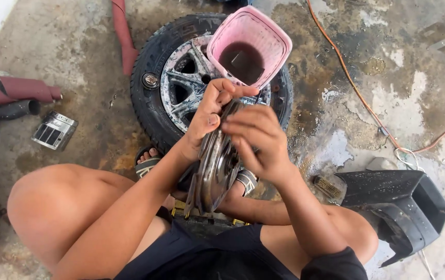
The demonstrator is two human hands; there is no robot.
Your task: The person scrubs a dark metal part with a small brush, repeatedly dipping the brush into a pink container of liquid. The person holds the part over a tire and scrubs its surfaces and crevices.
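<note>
Greasy metal disc, round and dark, held upright on edge between both hands above the lap, in front of the knees. Left hand clamped on its upper left rim, thumb turned toward the camera, fingers curled over the top edge. Right hand closed on the upper right side, fingers spread across the face of the part. Hands close together, almost touching at the top of the disc. Just beyond them, lying flat on the stained concrete floor, a car wheel with a worn alloy rim. Perched on that wheel, tilted, a pink plastic basket with dark liquid inside. To the left, a small ribbed metal part on the floor. To the right, a black plastic housing and an orange cable.
</note>
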